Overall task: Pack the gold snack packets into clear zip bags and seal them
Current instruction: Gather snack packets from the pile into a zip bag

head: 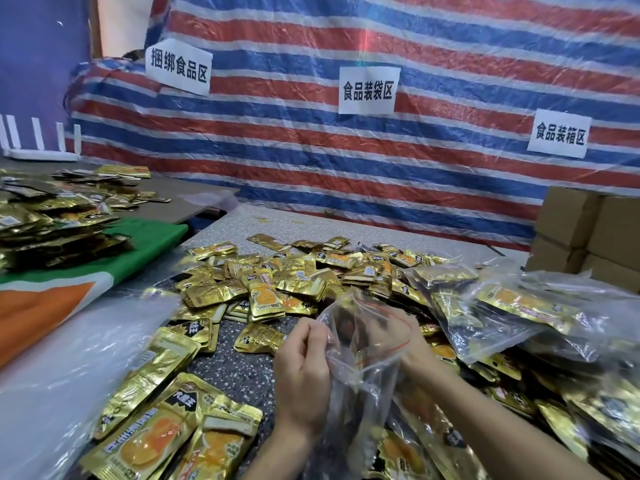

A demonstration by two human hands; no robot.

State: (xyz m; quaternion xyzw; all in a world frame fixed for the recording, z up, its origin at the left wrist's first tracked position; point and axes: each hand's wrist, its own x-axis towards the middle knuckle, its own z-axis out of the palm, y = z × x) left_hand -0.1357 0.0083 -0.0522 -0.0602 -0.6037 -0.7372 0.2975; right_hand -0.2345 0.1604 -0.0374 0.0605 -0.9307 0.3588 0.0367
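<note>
Left hand (304, 368) and right hand (398, 341) pinch the mouth of a clear zip bag (360, 386) at six o'clock; parting it wide should ease loading gold snack packets (266, 296) from twelve.

A packing workshop: zone signs (369, 90) on striped tarp (433, 188), heaped gold packets (294, 271) (cartons (588, 230) stacked beside).

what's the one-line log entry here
left hand: grips clear plastic zip bag | right hand: grips it | gold foil snack packets: piled loose
</note>
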